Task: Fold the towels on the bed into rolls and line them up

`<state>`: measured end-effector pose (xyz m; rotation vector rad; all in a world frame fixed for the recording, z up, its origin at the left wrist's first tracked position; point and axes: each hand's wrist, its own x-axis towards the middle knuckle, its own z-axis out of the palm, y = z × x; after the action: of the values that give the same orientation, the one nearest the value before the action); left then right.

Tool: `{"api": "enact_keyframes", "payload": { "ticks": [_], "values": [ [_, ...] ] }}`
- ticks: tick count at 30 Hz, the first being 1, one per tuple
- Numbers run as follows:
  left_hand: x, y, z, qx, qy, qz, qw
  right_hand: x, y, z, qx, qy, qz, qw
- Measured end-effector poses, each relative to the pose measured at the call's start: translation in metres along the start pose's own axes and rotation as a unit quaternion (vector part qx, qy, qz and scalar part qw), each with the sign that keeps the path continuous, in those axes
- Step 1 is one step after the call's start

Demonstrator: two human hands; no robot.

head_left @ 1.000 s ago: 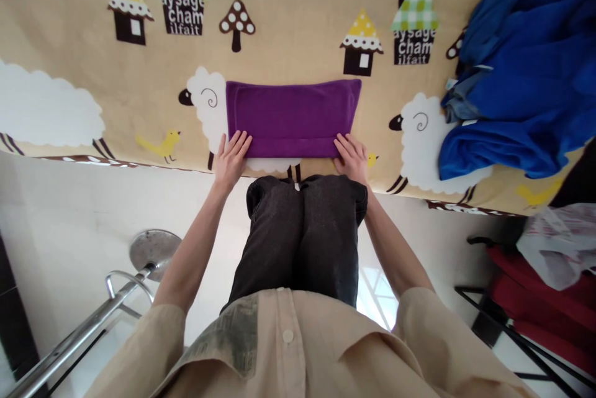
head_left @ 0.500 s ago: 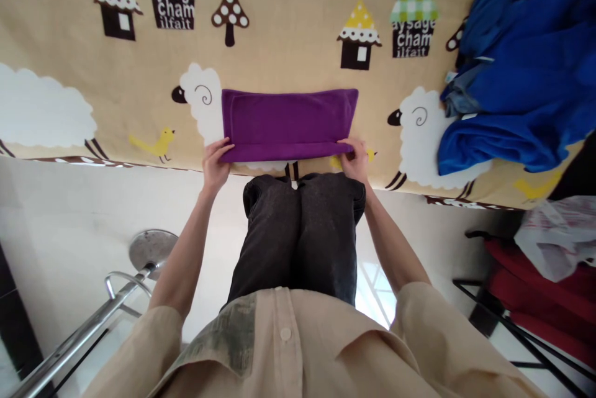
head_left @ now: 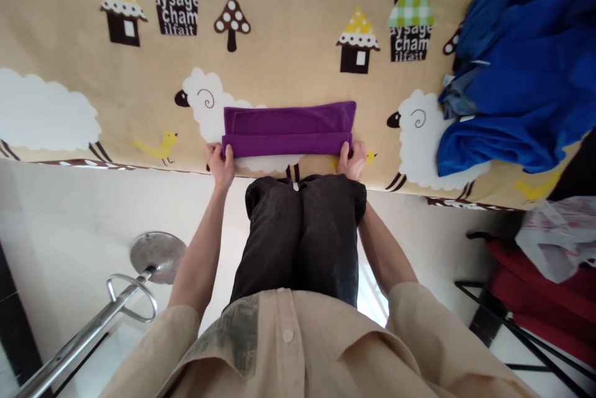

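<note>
A purple cloth (head_left: pixel 288 120) lies on the patterned tablecloth (head_left: pixel 288 63), with its near edge folded over into a wide flat band. At the left end of that band, my left hand (head_left: pixel 221 164) pinches the cloth, the thumb on top. My right hand (head_left: pixel 352 161) grips the band's right end in the same way, thumb up. Both hands are at the table's near edge, above my dark trousers.
A pile of blue cloth (head_left: pixel 526 75) covers the right side of the table. Below it are a plastic bag (head_left: pixel 556 236) and dark red fabric (head_left: pixel 540 305). At the lower left stands a metal stool (head_left: pixel 158 255).
The folded band along the cloth's near edge has become wider, and the cloth is shallower from front to back. My thumbs now lie on top of its ends.
</note>
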<state>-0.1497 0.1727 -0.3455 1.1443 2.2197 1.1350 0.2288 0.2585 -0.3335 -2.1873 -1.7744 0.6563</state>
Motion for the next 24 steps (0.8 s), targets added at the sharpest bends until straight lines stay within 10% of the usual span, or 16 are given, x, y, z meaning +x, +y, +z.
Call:
{"api": "enact_keyframes", "payload": {
  "ticks": [11, 18, 24],
  "values": [
    [-0.007, 0.010, -0.002, 0.033, 0.003, 0.018, 0.999, 0.000, 0.010, 0.013, 0.020, 0.107, -0.017, 0.994],
    [0.003, 0.020, -0.025, 0.133, -0.228, 0.227, 0.937, 0.002, 0.016, -0.014, -0.051, -0.066, -0.275, 0.958],
    [0.035, 0.007, -0.012, 0.108, -0.217, 0.169, 0.955, 0.030, 0.015, -0.007, 0.032, -0.019, -0.209, 0.977]
  ]
}}
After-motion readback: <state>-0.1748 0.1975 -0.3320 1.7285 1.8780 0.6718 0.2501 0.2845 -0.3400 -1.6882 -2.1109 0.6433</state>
